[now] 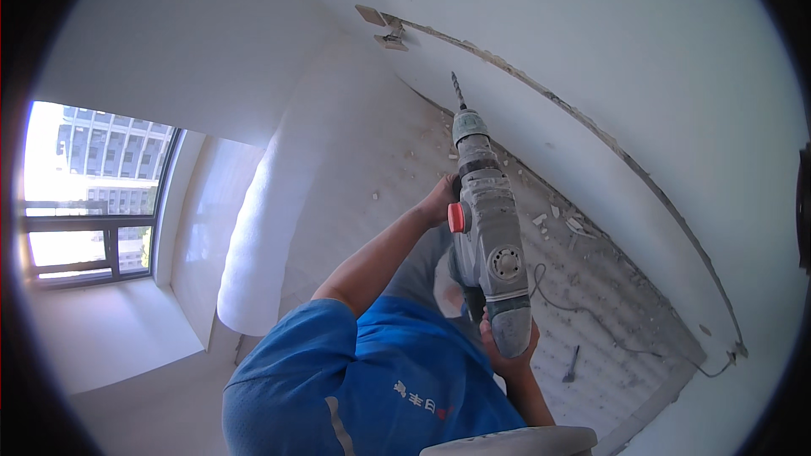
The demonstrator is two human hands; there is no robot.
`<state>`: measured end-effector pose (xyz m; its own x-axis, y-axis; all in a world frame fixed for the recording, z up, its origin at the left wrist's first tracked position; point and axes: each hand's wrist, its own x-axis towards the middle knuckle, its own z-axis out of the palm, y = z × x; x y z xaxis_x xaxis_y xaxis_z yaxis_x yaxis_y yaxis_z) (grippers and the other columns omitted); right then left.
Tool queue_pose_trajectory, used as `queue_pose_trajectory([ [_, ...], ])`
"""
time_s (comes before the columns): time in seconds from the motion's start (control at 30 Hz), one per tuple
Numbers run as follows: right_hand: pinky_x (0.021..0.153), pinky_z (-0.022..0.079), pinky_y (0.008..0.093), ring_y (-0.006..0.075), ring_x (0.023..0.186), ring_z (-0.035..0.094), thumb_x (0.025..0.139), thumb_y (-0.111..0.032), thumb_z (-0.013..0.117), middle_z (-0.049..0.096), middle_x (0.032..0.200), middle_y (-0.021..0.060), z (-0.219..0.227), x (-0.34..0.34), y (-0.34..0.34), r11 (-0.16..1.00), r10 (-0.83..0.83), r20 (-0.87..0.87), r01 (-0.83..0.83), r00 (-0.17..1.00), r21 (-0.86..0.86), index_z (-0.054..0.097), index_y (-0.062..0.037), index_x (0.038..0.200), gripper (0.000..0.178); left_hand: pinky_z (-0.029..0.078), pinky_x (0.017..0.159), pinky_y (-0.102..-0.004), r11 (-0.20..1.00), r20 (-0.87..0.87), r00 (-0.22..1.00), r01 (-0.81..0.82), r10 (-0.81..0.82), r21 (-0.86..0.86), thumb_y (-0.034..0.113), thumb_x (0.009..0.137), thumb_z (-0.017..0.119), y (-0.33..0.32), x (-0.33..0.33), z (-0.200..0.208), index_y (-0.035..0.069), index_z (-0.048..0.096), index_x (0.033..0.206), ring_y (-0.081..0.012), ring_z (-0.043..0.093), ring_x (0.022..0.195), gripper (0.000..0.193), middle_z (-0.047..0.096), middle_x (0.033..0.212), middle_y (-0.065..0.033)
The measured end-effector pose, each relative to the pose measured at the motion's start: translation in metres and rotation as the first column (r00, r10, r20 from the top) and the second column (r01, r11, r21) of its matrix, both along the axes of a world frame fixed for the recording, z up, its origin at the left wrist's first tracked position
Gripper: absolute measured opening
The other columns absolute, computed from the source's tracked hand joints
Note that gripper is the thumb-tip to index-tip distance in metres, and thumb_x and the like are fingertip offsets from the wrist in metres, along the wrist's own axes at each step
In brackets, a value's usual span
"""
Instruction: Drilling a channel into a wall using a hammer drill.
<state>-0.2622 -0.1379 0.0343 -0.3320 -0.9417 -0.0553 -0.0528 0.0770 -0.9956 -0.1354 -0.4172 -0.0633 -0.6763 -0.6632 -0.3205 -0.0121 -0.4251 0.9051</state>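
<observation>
A grey rotary hammer drill (494, 228), dusty and with a red knob on its side, is held in front of my body. Its long drill bit (458, 89) points up and away toward the wall, apart from it as far as I can see. My left hand (441, 200) is closed at the drill's left side, behind the chuck, its fingers partly hidden by the tool. My right hand (509, 344) wraps round the rear handle, mostly covered by the drill's back end. A groove (583, 122) runs along the white wall beside the drill.
Two small plates (369, 15) hang at the groove's far end. Along the wall's foot lies broken rubble (574, 226). A cable (596, 318) crosses the dusty floor to the wall, near a chisel-like tool (572, 365). At left stand a large white roll (262, 245) and a window (101, 194).
</observation>
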Motion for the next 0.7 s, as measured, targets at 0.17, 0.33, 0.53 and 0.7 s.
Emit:
queue_pose_trajectory([
  [0.17,0.073,0.053,0.0310,0.0182,0.078,0.065,0.079,-0.003,0.069,0.066,0.085,0.0096,-0.068,-0.008,-0.054,0.997,0.033,0.045,-0.030,0.998,-0.074,0.059,0.0005,0.102,0.026,0.046,0.093,-0.0304,0.992,0.100,0.995,0.039,-0.027,-0.122,0.002,0.075,0.075,-0.056,-0.003,-0.052,0.001,0.062,0.116,-0.0099,0.058,0.099,0.043,0.067,0.110,-0.0039],
  [0.33,0.070,0.050,0.0302,0.0191,0.077,0.064,0.078,-0.003,0.069,0.064,0.087,0.0102,-0.172,-0.018,-0.106,0.979,0.000,-0.063,-0.013,0.998,-0.205,0.057,-0.0008,0.104,0.028,0.046,0.092,-0.0303,0.943,0.005,0.999,-0.038,0.042,-0.332,0.005,0.072,0.078,-0.121,-0.024,-0.109,-0.001,0.062,0.112,-0.0093,0.058,0.096,0.043,0.068,0.105,-0.0041],
  [0.53,0.080,0.051,0.0370,0.0262,0.086,0.063,0.073,-0.016,0.076,0.060,0.103,0.0170,-0.260,-0.015,-0.167,0.901,0.166,-0.277,-0.260,0.946,-0.347,0.047,0.0070,0.122,0.061,0.046,0.092,-0.0312,0.832,-0.067,0.996,-0.085,0.057,-0.549,0.012,0.069,0.080,-0.172,-0.019,-0.156,-0.004,0.060,0.114,-0.0112,0.059,0.097,0.052,0.068,0.106,-0.0081],
  [0.7,0.079,0.051,0.0396,0.0260,0.086,0.063,0.072,-0.021,0.077,0.061,0.097,0.0153,-0.278,0.001,-0.189,0.832,0.132,-0.532,-0.385,0.837,-0.399,0.055,0.0044,0.113,0.053,0.046,0.094,-0.0331,0.771,-0.063,0.993,-0.116,0.098,-0.627,0.016,0.071,0.078,-0.204,-0.015,-0.196,-0.005,0.060,0.116,-0.0148,0.062,0.101,0.053,0.068,0.107,-0.0114],
])
